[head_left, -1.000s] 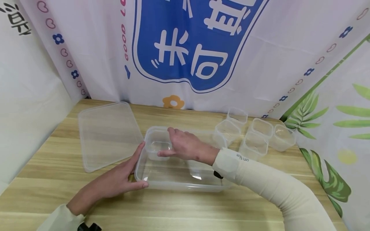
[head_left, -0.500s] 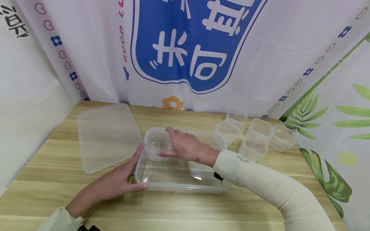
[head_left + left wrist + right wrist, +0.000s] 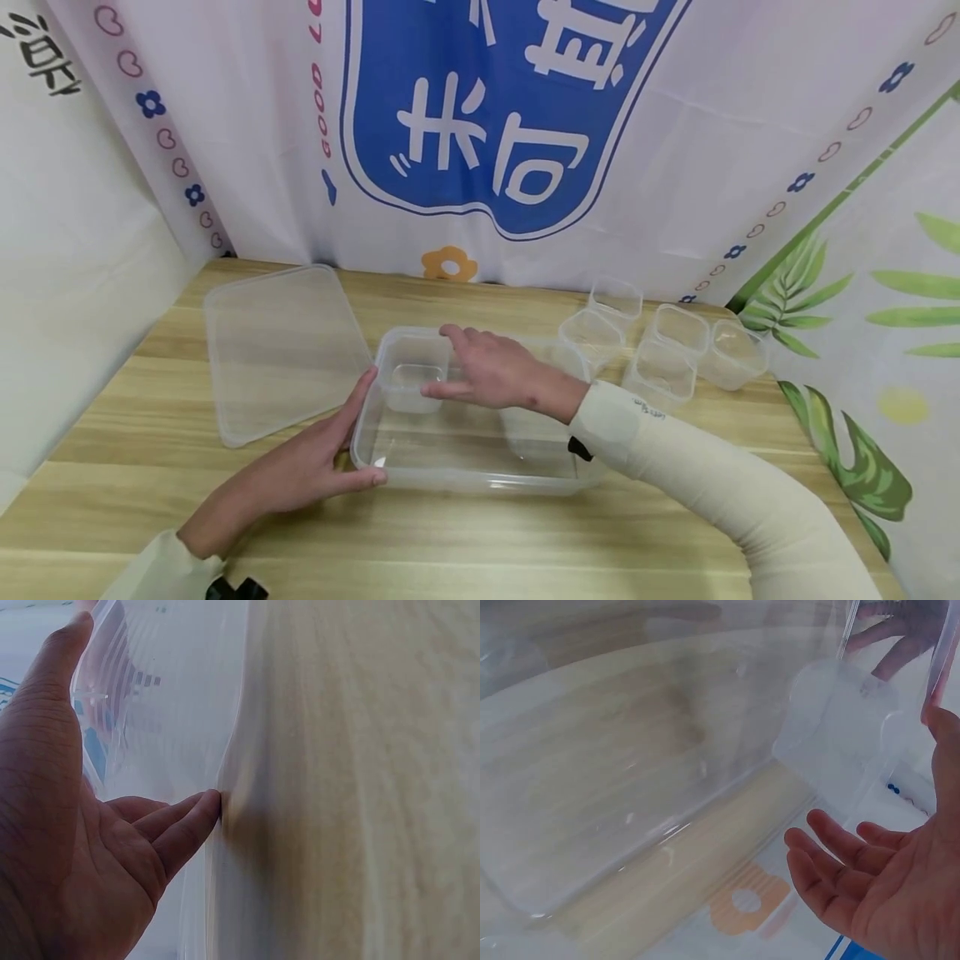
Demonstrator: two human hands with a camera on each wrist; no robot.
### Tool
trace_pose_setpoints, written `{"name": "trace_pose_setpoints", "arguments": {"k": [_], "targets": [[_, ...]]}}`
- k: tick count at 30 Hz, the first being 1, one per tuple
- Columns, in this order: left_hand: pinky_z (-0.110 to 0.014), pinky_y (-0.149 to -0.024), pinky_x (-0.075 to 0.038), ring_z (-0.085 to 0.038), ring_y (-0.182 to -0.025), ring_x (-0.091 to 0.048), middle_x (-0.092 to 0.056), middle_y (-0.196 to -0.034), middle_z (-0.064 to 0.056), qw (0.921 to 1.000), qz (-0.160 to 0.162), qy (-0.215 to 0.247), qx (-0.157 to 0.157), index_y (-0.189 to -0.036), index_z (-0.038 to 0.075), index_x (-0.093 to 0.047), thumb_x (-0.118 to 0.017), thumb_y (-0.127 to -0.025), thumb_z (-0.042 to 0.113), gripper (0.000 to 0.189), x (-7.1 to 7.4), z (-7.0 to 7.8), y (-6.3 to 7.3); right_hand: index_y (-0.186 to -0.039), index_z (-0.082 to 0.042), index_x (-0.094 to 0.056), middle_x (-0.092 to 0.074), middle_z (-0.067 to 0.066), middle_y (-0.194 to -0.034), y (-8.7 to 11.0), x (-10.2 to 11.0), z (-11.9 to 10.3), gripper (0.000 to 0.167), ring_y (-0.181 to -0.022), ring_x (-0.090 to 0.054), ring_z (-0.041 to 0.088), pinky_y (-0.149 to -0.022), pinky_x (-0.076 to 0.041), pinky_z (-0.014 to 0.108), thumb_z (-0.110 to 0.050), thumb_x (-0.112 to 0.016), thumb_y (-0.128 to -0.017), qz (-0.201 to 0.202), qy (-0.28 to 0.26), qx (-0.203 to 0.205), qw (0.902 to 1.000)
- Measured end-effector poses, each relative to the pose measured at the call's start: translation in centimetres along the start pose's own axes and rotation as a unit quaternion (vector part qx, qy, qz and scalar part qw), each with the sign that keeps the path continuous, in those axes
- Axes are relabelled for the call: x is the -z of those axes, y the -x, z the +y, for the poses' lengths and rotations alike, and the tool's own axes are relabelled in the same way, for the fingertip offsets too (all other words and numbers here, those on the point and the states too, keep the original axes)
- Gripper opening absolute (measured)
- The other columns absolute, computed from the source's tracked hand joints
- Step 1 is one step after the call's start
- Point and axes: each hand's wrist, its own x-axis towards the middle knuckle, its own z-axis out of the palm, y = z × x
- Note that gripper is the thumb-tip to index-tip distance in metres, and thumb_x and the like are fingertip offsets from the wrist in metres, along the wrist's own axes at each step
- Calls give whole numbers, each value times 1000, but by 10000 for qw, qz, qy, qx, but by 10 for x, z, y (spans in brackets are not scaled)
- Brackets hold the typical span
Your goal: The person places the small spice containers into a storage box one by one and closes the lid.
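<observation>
A large clear rectangular container [image 3: 480, 482] sits on the wooden table. My left hand [image 3: 341, 446] braces its near left corner, thumb along the left wall and straight fingers against the front wall [image 3: 172, 712]; the open palm [image 3: 112, 847] shows in the left wrist view. A small clear cup [image 3: 411, 385] stands inside at the far left corner. My right hand [image 3: 457, 367] hovers over that cup with relaxed, spread fingers; in the right wrist view the fingers [image 3: 832, 855] are apart from the cup [image 3: 840, 727]. A second small cup [image 3: 534, 429] seems to lie under the right wrist.
A clear flat lid [image 3: 285, 350] lies on the table to the left. Several small clear cups [image 3: 663, 362] stand grouped at the back right. Printed cloth hangs behind and at both sides. The table's front edge is close to my arms.
My right hand has shifted slightly right and its fingers have loosened from the small cup. The left hand and the container have stayed put.
</observation>
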Motion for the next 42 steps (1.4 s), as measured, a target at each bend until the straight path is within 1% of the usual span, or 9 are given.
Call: {"name": "trace_pose_setpoints", "arguments": {"k": [3, 6, 11, 15, 19, 24, 30, 36, 42], "targets": [[-61, -103, -43, -39, -137, -45, -23, -164, -25, 10000, 18, 6, 0, -165, 27, 12, -78, -91, 47, 119, -1, 0, -2, -156, -10, -39, -59, 11, -140, 8, 6, 6, 90, -122, -59, 24, -99, -50, 43, -73, -57, -93, 37, -16, -49, 10000], [-60, -103, -43, -39, -135, -47, -23, -164, -25, 10000, -9, 46, 6, -165, 26, 12, -79, -91, 46, 119, -2, 1, -2, -153, -11, -43, -59, 10, -140, 18, 14, 11, 82, -123, -58, 23, -99, -50, 43, -67, -58, -96, 142, -186, 7, 9997], [-60, -102, -44, -41, -135, -47, -22, -164, -26, 10000, -13, -63, -3, -166, 24, 11, -80, -91, 45, 120, -4, 2, -1, -148, -9, -50, -61, 8, -138, 38, 37, 18, 68, -122, -59, 22, -101, -49, 43, -56, -60, -101, 409, -475, 118, 9980], [-61, -104, -42, -45, -136, -44, -22, -163, -28, 9999, 51, -139, 18, -166, 26, 10, -80, -90, 46, 119, -3, 3, -2, -145, -9, -54, -62, 7, -135, 55, 56, 31, 59, -122, -59, 23, -102, -48, 46, -50, -61, -102, 722, -476, -1, 9963], [-61, -105, -41, -46, -136, -45, -23, -163, -28, 9999, 54, -85, 59, -165, 29, 11, -79, -90, 48, 120, -3, 3, -2, -142, -8, -57, -64, 10, -133, 73, 66, 54, 53, -121, -60, 27, -100, -49, 47, -42, -64, -102, 1030, -656, -238, 9922], [-61, -105, -40, -47, -136, -45, -24, -162, -28, 9999, 73, -106, 113, -165, 31, 12, -80, -89, 47, 120, -4, 4, -2, -139, -3, -58, -62, 16, -134, 97, 61, 88, 49, -119, -60, 34, -99, -49, 52, -33, -67, -102, 1266, -1062, -608, 9844], [-61, -105, -40, -47, -137, -44, -23, -163, -28, 9998, 66, -102, 159, -165, 30, 11, -80, -89, 48, 120, -4, 5, -2, -142, 2, -53, -57, 22, -140, 132, 52, 125, 52, -125, -55, 43, -99, -46, 60, -32, -64, -104, 1398, -1265, -1033, 9766], [-61, -105, -41, -47, -135, -46, -25, -162, -29, 9997, 77, -169, 163, -165, 32, 11, -80, -89, 50, 120, -5, 4, -2, -146, 4, -49, -51, 25, -145, 167, 45, 148, 56, -130, -48, 47, -100, -43, 65, -31, -64, -105, 1499, -1477, -1373, 9679], [-62, -104, -42, -46, -136, -44, -24, -163, -26, 9997, 66, -140, 173, -165, 31, 11, -79, -89, 50, 119, -5, 4, -3, -148, 9, -42, -45, 32, -147, 189, 37, 166, 65, -131, -43, 53, -100, -40, 67, -31, -66, -103, 1587, -1414, -1562, 9646]]}}
